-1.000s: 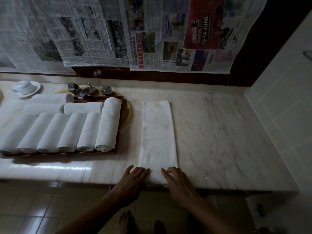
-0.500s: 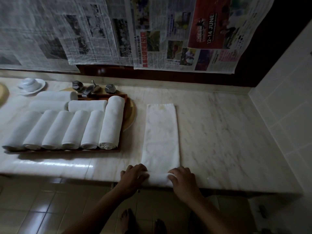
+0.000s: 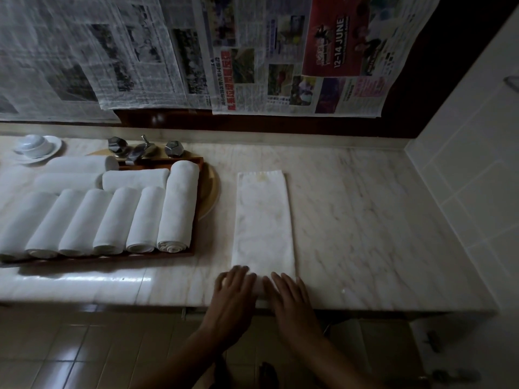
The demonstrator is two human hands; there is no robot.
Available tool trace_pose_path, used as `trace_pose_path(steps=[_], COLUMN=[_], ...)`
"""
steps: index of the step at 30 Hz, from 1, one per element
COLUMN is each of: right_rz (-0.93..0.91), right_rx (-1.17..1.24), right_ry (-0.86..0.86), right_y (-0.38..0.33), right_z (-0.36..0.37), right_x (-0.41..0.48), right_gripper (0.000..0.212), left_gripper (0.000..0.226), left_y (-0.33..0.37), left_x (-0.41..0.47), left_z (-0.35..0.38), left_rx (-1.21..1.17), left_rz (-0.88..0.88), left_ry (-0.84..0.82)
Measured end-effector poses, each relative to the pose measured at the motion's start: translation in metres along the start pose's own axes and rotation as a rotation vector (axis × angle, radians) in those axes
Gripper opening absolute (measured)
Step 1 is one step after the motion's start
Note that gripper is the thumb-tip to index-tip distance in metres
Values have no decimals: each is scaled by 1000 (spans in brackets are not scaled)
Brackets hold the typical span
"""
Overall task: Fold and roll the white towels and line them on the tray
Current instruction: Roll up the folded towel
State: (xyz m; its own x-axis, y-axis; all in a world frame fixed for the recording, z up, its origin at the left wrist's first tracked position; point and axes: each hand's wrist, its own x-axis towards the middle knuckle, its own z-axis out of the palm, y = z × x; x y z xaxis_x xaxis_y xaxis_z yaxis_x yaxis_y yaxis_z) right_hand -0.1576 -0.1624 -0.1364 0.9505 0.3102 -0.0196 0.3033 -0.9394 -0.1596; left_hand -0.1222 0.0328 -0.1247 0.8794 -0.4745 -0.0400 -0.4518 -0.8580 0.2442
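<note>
Head view: left grip (image 3: 236, 290), right grip (image 3: 289, 296) wide and flat on folded towel (image 3: 264, 220); laden tray (image 3: 185, 160) nearby

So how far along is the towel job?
Done: about nine rolled towels sit on the tray. In hand: left hand and right hand press the folded towel at its near end, where a roll shows. Left: rolling it up and adding it to the tray.

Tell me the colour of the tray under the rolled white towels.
Rectangular wooden tray: dark reddish-brown, head view.
</note>
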Motion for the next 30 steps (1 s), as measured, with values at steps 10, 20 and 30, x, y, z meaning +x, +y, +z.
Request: trace_pose_path(steps=[10, 20, 30], right_rz=[53, 178, 274], right_rx=[273, 490, 340], right_ry=[-219, -328, 161], right_y=[28, 39, 20], right_z=[-34, -36, -21], right_x=[32, 18, 15], right_gripper=[63, 40, 29], left_gripper=[65, 44, 21], left_y=[-19, -44, -40], left_x=[14, -4, 9], left_z=[12, 5, -16], left_rx=[34, -267, -625], left_rz=[136, 129, -233], left_ry=[-106, -119, -89])
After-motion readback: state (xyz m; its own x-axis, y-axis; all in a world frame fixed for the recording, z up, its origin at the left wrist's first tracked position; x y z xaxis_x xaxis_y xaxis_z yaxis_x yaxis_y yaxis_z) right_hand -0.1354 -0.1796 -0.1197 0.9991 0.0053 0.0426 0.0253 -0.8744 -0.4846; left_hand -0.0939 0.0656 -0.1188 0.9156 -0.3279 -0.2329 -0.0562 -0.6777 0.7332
